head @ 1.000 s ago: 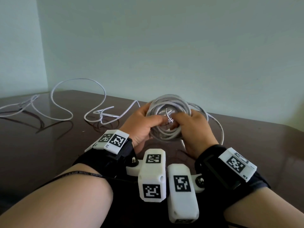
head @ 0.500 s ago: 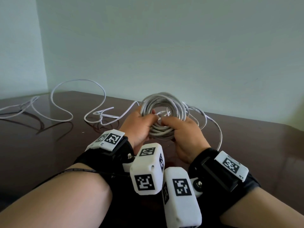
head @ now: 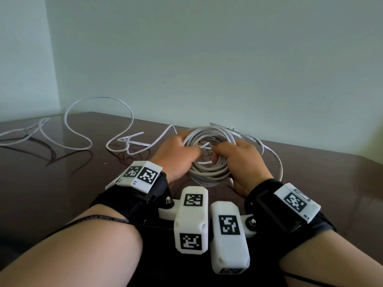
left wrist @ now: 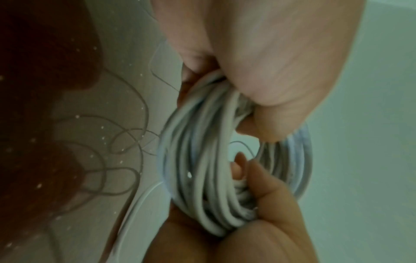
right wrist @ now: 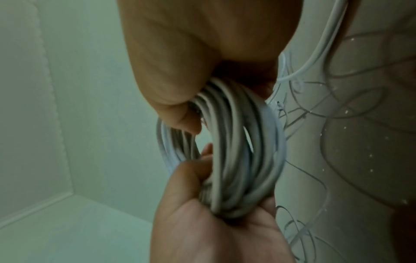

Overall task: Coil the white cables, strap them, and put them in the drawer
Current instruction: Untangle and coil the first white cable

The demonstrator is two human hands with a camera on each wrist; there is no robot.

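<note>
A coil of white cable (head: pixel 209 172) is held just above the dark table between both hands. My left hand (head: pixel 176 154) grips the coil's left side, fingers curled through the ring. On the right side my right hand (head: pixel 238 160) grips it too, thumb reaching into the middle, where a thin white tie end (head: pixel 204 145) sticks out. The left wrist view shows the coil (left wrist: pixel 202 178) pinched at top by the left hand (left wrist: pixel 258 74) and at bottom by the right hand (left wrist: pixel 265 204). The right wrist view shows the same coil (right wrist: pixel 238 160). A loose tail (head: pixel 275 160) hangs off to the right.
A second white cable (head: pixel 83 129) lies uncoiled in loops on the glossy dark brown table (head: pixel 41 193), left of the hands, with more strands (head: pixel 22 133) at the far left. A pale wall (head: pixel 207 59) stands close behind the table's far edge. No drawer shows.
The coil has tipped from upright to nearly flat and dropped toward the table. Both hands moved with it and kept their grip.
</note>
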